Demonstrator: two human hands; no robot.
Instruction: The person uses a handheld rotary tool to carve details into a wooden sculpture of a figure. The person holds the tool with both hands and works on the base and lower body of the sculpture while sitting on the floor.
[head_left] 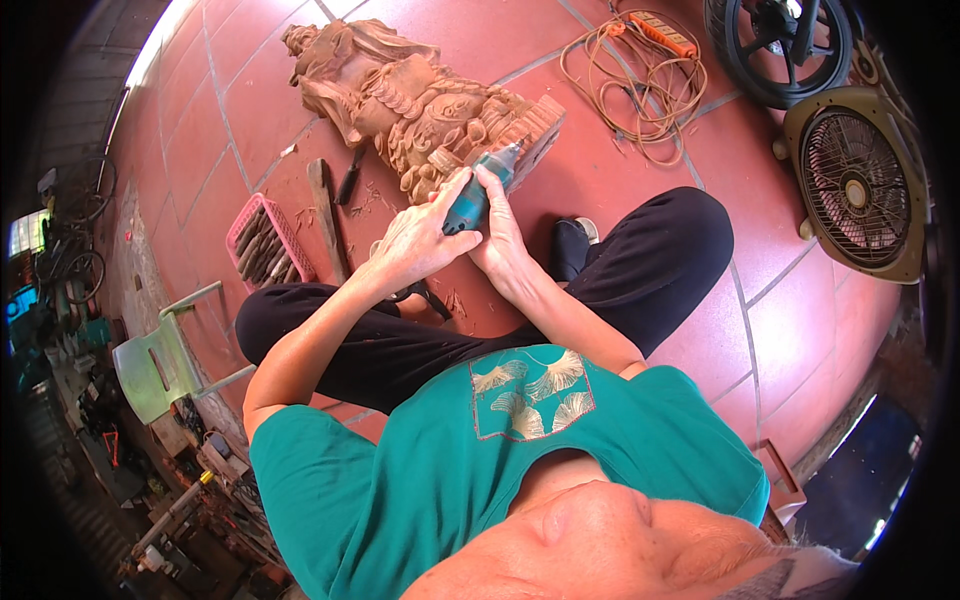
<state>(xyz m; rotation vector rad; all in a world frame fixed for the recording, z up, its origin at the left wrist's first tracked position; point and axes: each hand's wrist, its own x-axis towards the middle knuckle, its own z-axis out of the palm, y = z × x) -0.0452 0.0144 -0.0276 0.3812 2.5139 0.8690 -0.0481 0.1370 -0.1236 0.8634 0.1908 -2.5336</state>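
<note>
A teal hand-held power tool (468,207) with a narrow, pale nose is gripped between both of my hands. My left hand (418,240) closes round its left and rear side. On the other side, the fingers of my right hand (500,225) wrap the body, with the thumb up along it. The nose points up and right, over the near end of a reddish-brown carved wooden statue (410,100). The statue lies on the floor in front of me, its stepped base towards the right. Whether the tool's tip touches the wood I cannot tell.
Left of the statue lie a pink basket (262,245) of carving tools, a wooden mallet or bar (325,215) and a dark-handled tool (351,176). An orange power strip (662,35) with coiled cable, a box fan (858,190) and a wheel (785,45) are at right.
</note>
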